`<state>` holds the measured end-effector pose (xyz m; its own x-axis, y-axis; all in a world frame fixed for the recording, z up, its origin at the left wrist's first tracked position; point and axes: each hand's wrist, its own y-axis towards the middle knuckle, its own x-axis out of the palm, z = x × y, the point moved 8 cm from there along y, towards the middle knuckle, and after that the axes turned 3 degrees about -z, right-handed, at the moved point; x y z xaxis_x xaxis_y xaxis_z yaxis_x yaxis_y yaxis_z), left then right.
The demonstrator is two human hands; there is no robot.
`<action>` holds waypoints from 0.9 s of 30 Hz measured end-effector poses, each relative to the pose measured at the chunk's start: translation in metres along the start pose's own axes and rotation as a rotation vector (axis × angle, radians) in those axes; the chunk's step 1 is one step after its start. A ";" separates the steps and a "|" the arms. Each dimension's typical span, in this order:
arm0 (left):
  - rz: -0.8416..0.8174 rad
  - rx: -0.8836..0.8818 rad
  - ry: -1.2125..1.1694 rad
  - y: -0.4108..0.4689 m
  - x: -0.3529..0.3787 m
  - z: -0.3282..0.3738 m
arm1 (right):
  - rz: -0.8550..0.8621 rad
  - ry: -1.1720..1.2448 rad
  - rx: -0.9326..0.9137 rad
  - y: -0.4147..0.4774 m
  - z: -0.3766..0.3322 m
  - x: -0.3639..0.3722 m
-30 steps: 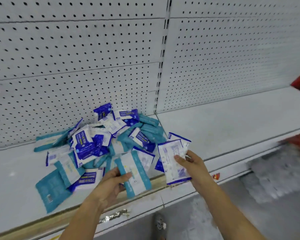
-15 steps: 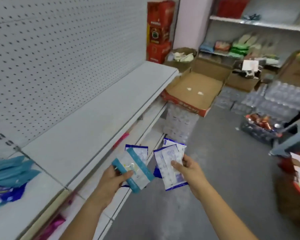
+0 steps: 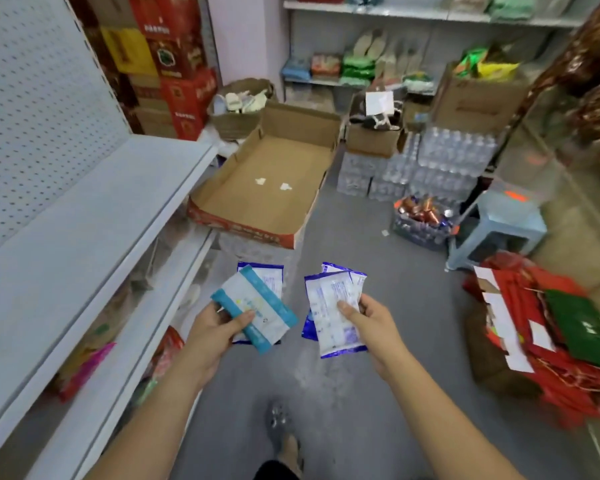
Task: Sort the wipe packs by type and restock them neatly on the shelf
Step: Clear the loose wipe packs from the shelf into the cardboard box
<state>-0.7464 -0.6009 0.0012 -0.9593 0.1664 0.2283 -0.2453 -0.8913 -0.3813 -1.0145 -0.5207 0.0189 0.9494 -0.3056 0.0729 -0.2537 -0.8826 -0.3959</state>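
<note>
Bare along the top of the white shelf (image 3: 84,216) at left, open to a reach from the aisle side. Walled behind by pegboard (image 3: 32,116). Open grey floor (image 3: 343,244) straight ahead. Blocked farther on by a flat cardboard tray (image 3: 267,181) jutting past the shelf end, stacked water packs (image 3: 440,164) and a crate of cans (image 3: 421,220). Hemmed in on the right by a pale stool (image 3: 510,220) and a red heap (image 3: 551,341).

The wipe packs (image 3: 333,311) are glossy plastic film, white with blue or teal edging. The shelf (image 3: 66,237) is smooth, matt painted metal; its back panel (image 3: 32,109) is perforated sheet. The open tray box (image 3: 264,188) is matt brown cardboard. The floor (image 3: 354,403) appears to be matt grey concrete, though blur limits certainty.
</note>
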 end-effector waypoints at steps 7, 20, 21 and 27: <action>0.039 -0.006 -0.050 0.171 0.021 0.029 | 0.028 -0.011 -0.003 0.155 -0.064 -0.008; 0.156 -0.116 -0.063 0.427 0.037 0.090 | -0.058 -0.082 0.068 0.446 -0.161 0.008; 0.180 -0.132 -0.064 0.446 0.036 0.089 | -0.069 -0.107 0.078 0.474 -0.164 0.009; 0.422 -0.176 -0.065 0.568 0.032 0.077 | -0.228 -0.237 0.139 0.669 -0.169 0.031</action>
<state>-0.9053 -1.1342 -0.1397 -0.9709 -0.2275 0.0744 0.1390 -0.7891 -0.5984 -1.1861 -1.1808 -0.0884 0.9994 -0.0003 -0.0337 -0.0176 -0.8564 -0.5161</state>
